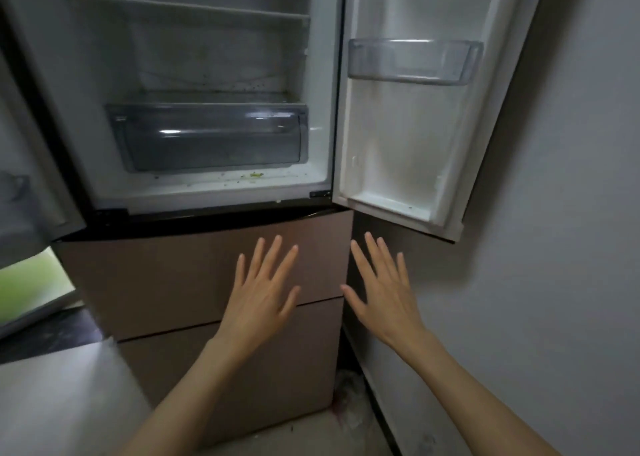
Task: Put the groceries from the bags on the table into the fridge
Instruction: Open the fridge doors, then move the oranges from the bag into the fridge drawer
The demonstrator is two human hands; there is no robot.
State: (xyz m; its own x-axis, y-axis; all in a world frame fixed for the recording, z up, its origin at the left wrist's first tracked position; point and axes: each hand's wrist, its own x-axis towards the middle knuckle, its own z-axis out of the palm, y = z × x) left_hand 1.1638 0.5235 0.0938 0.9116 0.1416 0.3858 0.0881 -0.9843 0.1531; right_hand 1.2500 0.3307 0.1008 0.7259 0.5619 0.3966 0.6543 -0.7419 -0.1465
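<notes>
Grey plaster wall (554, 213) fills the right side of my view, and the fridge (207, 74) stands just left of it with both upper doors swung wide. Its right door (408, 143) hangs open toward the wall, carrying one clear door bin (414, 62) near the top. Inside the lit compartment I see a glass shelf (187, 8) high up and a clear crisper drawer (211, 136) at the bottom, with small green crumbs (254, 175) on the floor in front of it. I cannot see any groceries or bags in this view.

Below the open compartment are two tan drawer fronts (166, 275), stacked one above the other. My left hand (259, 303) is held flat in front of them, palm away, fingers spread, holding nothing. My right hand (384, 299) is just beside it, near the fridge's right corner, likewise fanned out and empty. I cannot tell whether either palm touches the drawer front. A dark counter (45, 331) edge shows at lower left.
</notes>
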